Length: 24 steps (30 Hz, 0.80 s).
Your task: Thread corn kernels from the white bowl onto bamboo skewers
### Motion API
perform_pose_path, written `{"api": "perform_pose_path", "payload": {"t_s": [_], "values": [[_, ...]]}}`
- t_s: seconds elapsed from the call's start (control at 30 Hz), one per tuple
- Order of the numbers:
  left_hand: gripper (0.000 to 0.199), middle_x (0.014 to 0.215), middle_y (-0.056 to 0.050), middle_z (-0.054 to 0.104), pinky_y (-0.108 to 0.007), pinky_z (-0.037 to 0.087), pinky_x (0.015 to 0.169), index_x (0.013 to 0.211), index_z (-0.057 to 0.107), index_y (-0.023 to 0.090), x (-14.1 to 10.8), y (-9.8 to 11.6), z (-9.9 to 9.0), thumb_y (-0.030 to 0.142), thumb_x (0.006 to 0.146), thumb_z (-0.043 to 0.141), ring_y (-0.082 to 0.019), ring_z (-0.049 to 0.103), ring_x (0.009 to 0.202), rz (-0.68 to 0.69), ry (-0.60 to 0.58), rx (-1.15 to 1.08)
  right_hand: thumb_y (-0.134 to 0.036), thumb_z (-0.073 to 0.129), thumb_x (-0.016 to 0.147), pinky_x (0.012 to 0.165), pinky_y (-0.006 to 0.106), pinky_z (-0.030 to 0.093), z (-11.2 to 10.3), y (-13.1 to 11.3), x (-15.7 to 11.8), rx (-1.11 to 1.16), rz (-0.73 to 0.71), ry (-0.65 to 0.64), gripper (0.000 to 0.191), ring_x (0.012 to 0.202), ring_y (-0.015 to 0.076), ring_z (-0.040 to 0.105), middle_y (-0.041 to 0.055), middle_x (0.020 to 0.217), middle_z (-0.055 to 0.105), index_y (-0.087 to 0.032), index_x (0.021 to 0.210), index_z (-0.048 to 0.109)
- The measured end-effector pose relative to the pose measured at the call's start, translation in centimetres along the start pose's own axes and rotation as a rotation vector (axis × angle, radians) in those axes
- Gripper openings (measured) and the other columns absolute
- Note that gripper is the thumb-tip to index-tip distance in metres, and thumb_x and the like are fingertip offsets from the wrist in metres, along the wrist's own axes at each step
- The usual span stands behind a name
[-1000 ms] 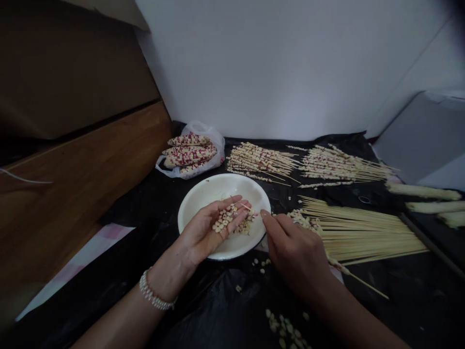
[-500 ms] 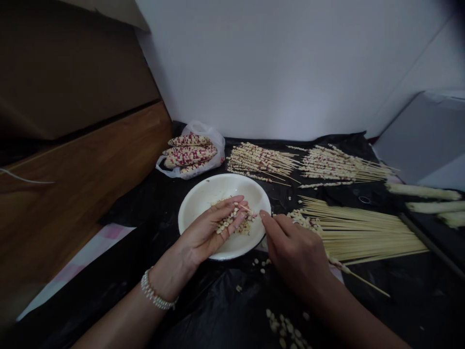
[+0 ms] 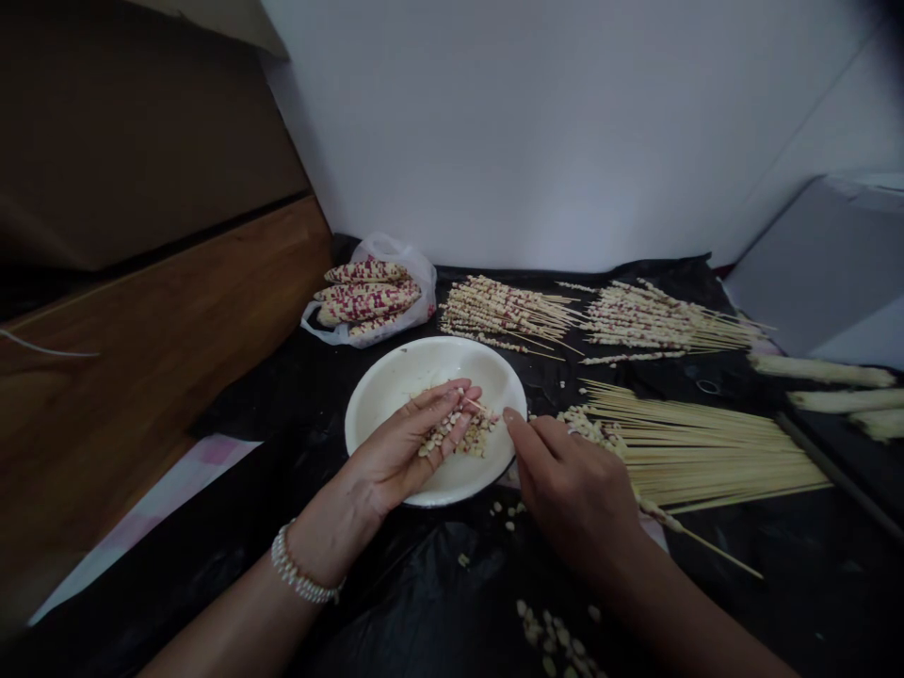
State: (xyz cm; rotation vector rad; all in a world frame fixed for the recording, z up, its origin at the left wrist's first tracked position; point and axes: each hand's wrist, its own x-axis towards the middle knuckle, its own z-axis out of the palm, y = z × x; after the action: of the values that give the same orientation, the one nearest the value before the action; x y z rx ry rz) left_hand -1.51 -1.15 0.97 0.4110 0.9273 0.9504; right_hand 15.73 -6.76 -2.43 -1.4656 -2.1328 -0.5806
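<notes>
My left hand (image 3: pixel 402 450), with a beaded bracelet at its wrist, is over a white bowl (image 3: pixel 371 395). Its fingers curl round a small heap of corn kernels (image 3: pixel 438 435), and more kernels lie in the bowl. My right hand (image 3: pixel 575 485) is at the bowl's right rim, thumb and forefinger pinched on a thin skewer (image 3: pixel 484 408) whose tip reaches the left fingertips. Beside the right hand lie loose kernels (image 3: pixel 591 426) and a fan of bare skewers (image 3: pixel 713 457). One skewer with kernels (image 3: pixel 720 551) sticks out from behind the right hand.
Speckled corn cobs (image 3: pixel 371 301) sit in a plastic bag behind the bowl. Two piles of kernel-threaded skewers (image 3: pixel 505 309) (image 3: pixel 639 318) lie along the wall. Stripped cobs (image 3: pixel 823 370) are at the far right. Scattered kernels (image 3: pixel 555 640) lie on the black sheet in front.
Both hands stay almost in place, with only a very slight shift of the fingers and kernels at the skewer tip.
</notes>
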Motion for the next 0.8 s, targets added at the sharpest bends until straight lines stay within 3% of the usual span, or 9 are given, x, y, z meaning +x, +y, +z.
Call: {"api": "perform_pose_path", "payload": {"t_s": [0.2, 0.37, 0.6, 0.8], "values": [[0.032, 0.112, -0.007, 0.068, -0.016, 0.054, 0.08, 0.101, 0.069, 0.016, 0.36, -0.22, -0.72, 0.007, 0.071, 0.071, -0.014, 0.066, 0.096, -0.002, -0.017, 0.038, -0.012, 0.054, 0.082, 0.05, 0.03, 0.027, -0.05, -0.05, -0.06, -0.001, 0.001, 0.005, 0.035, 0.056, 0.0127, 0.049, 0.0005, 0.076, 0.059, -0.014, 0.116, 0.06], [0.026, 0.106, -0.009, 0.07, -0.017, 0.056, 0.073, 0.099, 0.07, 0.013, 0.32, -0.24, -0.26, 0.006, 0.074, 0.068, -0.014, 0.068, 0.088, -0.023, -0.003, -0.028, -0.011, 0.052, 0.082, 0.049, 0.029, 0.027, 0.01, -0.05, 0.0, 0.007, 0.011, 0.015, 0.033, 0.055, 0.0129, 0.049, 0.0002, 0.073, 0.058, -0.014, 0.114, 0.061], [0.028, 0.109, -0.005, 0.07, -0.016, 0.052, 0.083, 0.097, 0.071, 0.016, 0.22, -0.19, -0.61, 0.004, 0.072, 0.068, -0.013, 0.065, 0.097, 0.007, -0.035, 0.031, -0.01, 0.051, 0.082, 0.048, 0.029, 0.027, -0.09, -0.15, -0.01, 0.004, 0.014, 0.018, 0.034, 0.055, 0.0126, 0.049, 0.0005, 0.072, 0.058, -0.014, 0.114, 0.061], [0.027, 0.101, -0.006, 0.072, -0.014, 0.053, 0.079, 0.095, 0.071, 0.015, 0.15, -0.22, -0.51, 0.004, 0.07, 0.07, -0.012, 0.067, 0.091, 0.003, -0.008, 0.018, -0.01, 0.052, 0.083, 0.049, 0.028, 0.028, -0.13, -0.26, 0.01, 0.031, 0.001, 0.037, 0.033, 0.055, 0.0118, 0.05, 0.002, 0.075, 0.06, -0.011, 0.115, 0.061]]}}
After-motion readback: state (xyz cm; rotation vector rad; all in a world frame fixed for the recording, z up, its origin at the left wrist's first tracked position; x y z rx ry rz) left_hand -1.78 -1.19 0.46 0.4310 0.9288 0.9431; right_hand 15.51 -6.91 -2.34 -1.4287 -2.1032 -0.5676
